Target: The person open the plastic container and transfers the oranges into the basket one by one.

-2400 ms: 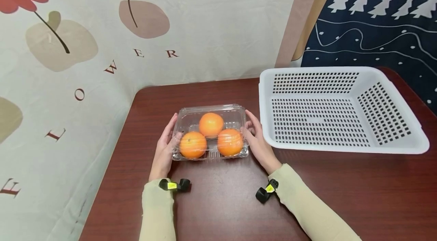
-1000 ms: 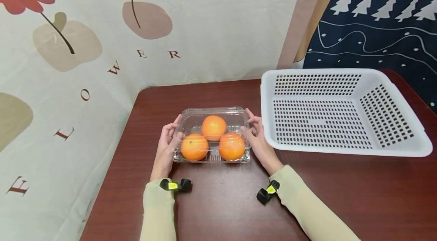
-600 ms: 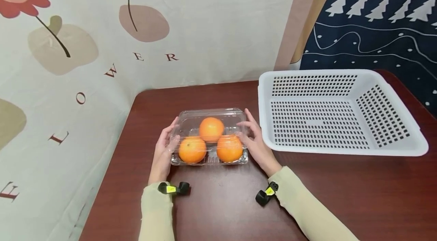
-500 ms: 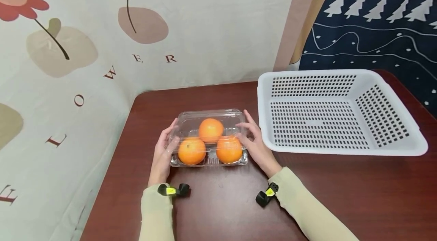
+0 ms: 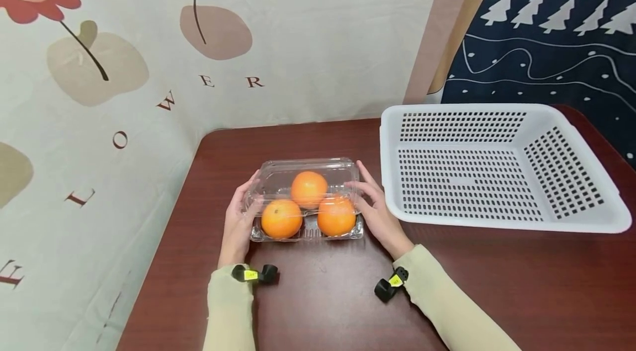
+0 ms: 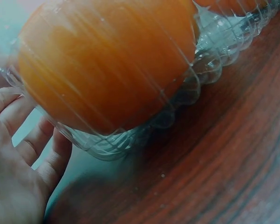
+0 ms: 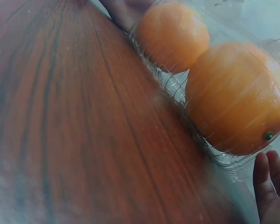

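Observation:
A clear plastic clamshell box (image 5: 270,174) lies on the table with three oranges (image 5: 281,219) inside, two at the front and one behind. Its lid's front edge stands a little above the base. My left hand (image 5: 236,229) holds the lid's left side, thumb over the plastic and fingers along the outer wall. On the opposite side my right hand (image 5: 383,221) grips the lid's right edge, its index finger extended toward the back corner. The left wrist view shows an orange (image 6: 107,65) close behind the plastic. Part of each hand is hidden by the box.
A white perforated basket (image 5: 462,181) with nothing inside stands at the right of the dark red-brown table (image 5: 318,301), close to my right hand. Printed cloth (image 5: 308,25) hangs behind and along the left.
The front edge of the lid has risen slightly off the base, with both hands on its sides. The box and basket stay in place; the head view shifts a little.

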Tool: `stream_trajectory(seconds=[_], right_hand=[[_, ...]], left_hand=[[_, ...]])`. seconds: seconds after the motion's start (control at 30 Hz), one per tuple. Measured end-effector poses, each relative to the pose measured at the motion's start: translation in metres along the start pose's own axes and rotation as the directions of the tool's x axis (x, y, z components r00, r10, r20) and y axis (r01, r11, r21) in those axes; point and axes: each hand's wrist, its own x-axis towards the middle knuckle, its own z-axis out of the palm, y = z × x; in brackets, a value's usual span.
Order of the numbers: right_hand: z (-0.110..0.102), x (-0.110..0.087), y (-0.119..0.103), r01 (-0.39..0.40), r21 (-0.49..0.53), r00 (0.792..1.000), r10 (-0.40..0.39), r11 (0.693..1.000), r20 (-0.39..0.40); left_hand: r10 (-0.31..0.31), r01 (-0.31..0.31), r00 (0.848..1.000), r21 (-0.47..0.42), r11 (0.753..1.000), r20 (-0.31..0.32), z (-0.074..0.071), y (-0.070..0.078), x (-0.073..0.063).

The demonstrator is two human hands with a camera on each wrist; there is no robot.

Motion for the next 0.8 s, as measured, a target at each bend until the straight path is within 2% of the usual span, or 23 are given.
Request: stream_trajectory(seconds=[0.2, 0.37, 0.57, 0.8], right_hand=[[0.0001, 0.0002, 0.0012, -0.006, -0.007, 1.000, 0.006, 1.000, 0.000], [0.0012, 0.0007, 0.0013, -0.028, -0.011, 0.999, 0.028, 1.000, -0.019], [0.0017, 0.0006, 0.0009, -0.019, -0.010, 0.999, 0.019, 1.000, -0.031], [0.0021, 0.0011, 0.0003, -0.049, -0.015, 0.998, 0.048, 0.999, -0.028]], left_hand=[[-0.003, 0.003, 1.000, 0.017, 1.000, -0.012, 0.0016, 0.0030, 0.0001], [-0.039, 0.039, 0.999, 0.043, 0.998, -0.020, 0.0023, 0.0034, -0.0005], [-0.065, 0.069, 0.997, 0.108, 0.992, -0.042, 0.0011, 0.0033, -0.0022], [-0.067, 0.068, 0.998, 0.101, 0.993, -0.017, 0.0002, 0.0031, -0.0008]])
